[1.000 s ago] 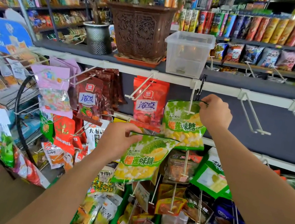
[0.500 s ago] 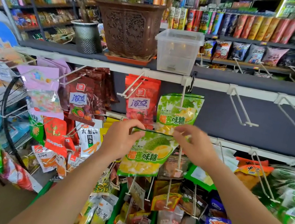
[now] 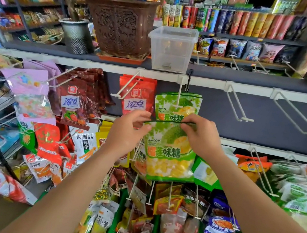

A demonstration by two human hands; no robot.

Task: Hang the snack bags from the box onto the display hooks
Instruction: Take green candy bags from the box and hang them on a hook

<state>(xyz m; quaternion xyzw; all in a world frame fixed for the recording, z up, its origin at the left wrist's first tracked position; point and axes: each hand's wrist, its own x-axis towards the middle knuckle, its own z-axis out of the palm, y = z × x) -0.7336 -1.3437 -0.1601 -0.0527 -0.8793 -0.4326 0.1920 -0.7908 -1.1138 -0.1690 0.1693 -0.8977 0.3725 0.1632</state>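
While the left hand [image 3: 127, 132] and the right hand [image 3: 202, 137] each pinch a top corner of the green snack bag [image 3: 168, 154], it hangs between them, just below a same bag [image 3: 176, 108] on the display hook [image 3: 179, 92].

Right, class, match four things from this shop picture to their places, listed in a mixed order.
1 plant pot
2 clear tub
3 lower green bag
4 red bag

A pinched by left hand and right hand
B on a hook, left of the upper green bag
C on the shelf above the upper green bag
D beside the mesh bin

Pairs: 1-D, 2-C, 3-A, 4-B
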